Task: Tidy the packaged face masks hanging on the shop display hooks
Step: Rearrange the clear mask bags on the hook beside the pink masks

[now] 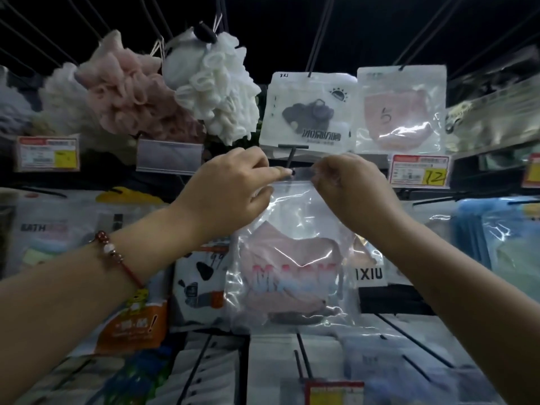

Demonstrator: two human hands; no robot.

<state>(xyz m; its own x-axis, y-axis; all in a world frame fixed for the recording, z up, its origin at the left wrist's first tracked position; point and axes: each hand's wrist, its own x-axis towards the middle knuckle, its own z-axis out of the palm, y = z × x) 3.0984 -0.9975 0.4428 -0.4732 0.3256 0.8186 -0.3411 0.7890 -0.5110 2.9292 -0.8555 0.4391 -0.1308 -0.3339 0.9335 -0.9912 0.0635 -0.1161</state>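
I see a clear, glossy plastic mask packet (292, 252), crinkled and catching white glare, with a soft pink fabric mask folded inside and pink-to-blue lettering across it. It hangs in the middle of the display, held up at its top strip by both hands, right at the black metal hook (289, 160). My left hand (225, 188) pinches the packet's top edge between thumb and forefinger; my right hand (347, 185) has its fingers curled round the other top corner. A red cord bracelet (117, 255) with round beads sits on the left wrist.

Above, a white packet (306, 109) printed with a grey mask and a clear packet (400, 112) with a pink mask hang side by side on thin black hooks. To their left hang frilly mesh bath puffs, one pink (128, 92), one white (216, 86). A red and yellow price tag (419, 171) sits just right of my right hand. The backing is dark; rows of flat packets fill the lower hooks.
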